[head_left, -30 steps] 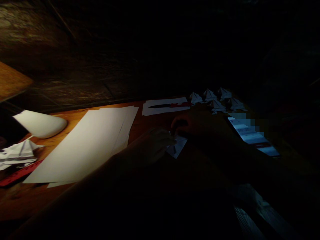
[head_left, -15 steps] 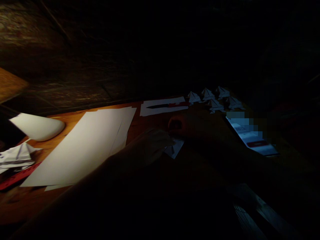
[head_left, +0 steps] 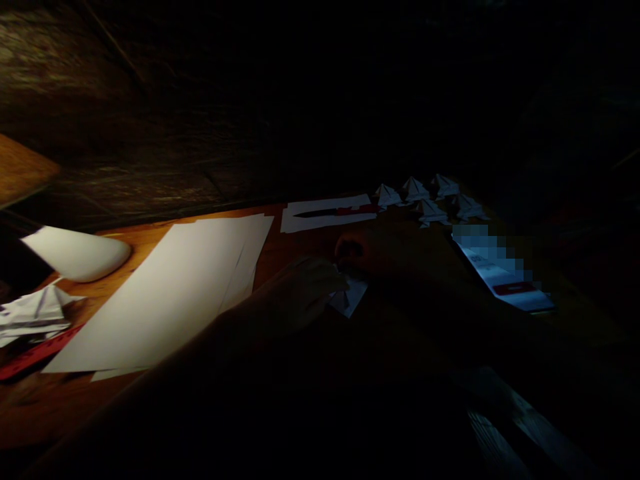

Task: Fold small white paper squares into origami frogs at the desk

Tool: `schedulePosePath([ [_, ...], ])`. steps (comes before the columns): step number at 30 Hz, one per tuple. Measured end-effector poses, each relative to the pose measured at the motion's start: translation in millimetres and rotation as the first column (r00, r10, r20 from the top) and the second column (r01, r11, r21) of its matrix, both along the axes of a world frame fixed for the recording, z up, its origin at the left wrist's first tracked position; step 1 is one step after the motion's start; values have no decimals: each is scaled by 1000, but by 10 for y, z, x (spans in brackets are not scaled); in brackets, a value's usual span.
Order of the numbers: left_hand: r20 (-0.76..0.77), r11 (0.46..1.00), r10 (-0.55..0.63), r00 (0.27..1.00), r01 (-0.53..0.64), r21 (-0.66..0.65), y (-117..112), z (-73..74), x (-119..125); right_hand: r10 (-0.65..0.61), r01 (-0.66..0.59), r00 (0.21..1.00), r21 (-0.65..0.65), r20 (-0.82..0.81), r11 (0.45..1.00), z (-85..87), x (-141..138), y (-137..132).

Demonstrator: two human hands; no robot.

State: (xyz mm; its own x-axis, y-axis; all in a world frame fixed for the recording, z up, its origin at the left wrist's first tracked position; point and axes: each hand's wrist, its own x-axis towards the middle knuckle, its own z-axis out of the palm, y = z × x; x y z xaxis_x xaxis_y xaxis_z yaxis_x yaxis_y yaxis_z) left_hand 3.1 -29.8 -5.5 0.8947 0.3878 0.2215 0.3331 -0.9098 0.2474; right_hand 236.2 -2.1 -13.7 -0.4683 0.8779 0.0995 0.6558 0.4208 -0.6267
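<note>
Noting our left hand [head_left: 313, 285] overlapping the folded paper [head_left: 354, 299] at its four o'clock, seven o'clock from our right hand [head_left: 369, 251]; too dark, we cannot tell whether either hand grips it.

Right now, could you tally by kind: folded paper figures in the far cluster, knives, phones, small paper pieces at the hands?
Folded figures: 5
Knife: 1
Phone: 1
Small paper piece: 1
Total: 8
</note>
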Motion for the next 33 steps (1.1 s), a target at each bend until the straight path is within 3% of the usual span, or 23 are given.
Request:
schedulePosePath([
  [9, -1, 1000, 14, 1000, -14, -1, -9, 12, -9, 49, -47, 996, 20, -73, 999, -32, 1, 10],
  [25, 2, 1000, 13, 1000, -13, -12, 10, 1, -24, 29, -27, 999, 42, -30, 999, -21, 7, 4],
  [30, 24, 1000, -19, 1000, 19, 3, 29, -18, -48, 195, -196, 975, -2, -110, 981, 5, 140, 44],
  [33, 56, 999, 34, 998, -34, -2, 33, -6, -51, 277, -279, 954, -6, -115, 960, 56, 196, 24],
])
